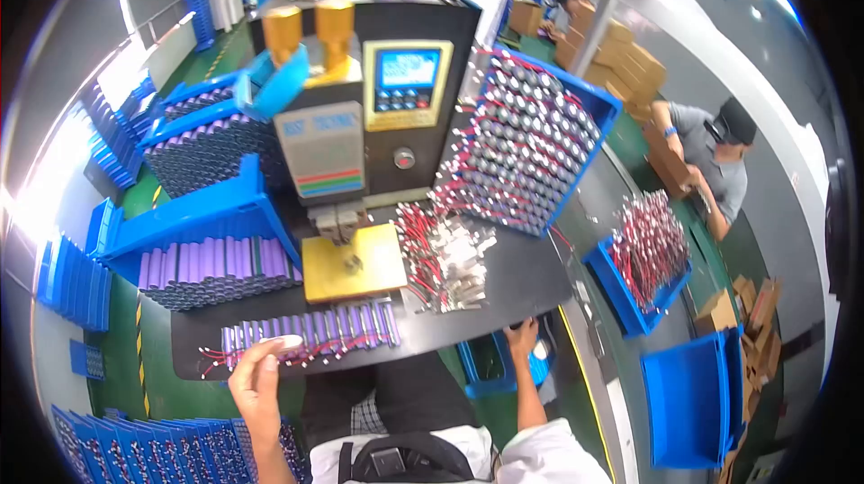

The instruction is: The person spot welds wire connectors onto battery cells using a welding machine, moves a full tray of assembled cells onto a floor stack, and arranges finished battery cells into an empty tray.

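Note:
A row of purple battery cells (310,328) with red wires lies along the near edge of the black table. My left hand (256,385) is at the left part of this row, its index finger stretched over the cells and the thumb apart from it. White material covers the tip of that finger. Below the table's right edge, my right hand (522,337) has its fingers curled at something dark that I cannot make out. A blue bin (486,367) is beside it. Behind the row stands a spot welder (319,151) with a yellow block (354,263) under its head.
Loose red-wired metal tabs (450,259) lie right of the yellow block. A blue tray (576,169) of wired cells leans behind them. Blue crates of purple cells (216,268) stand at left. Another blue bin (634,304) holds wired parts. A co-worker (720,151) handles a cardboard box at right.

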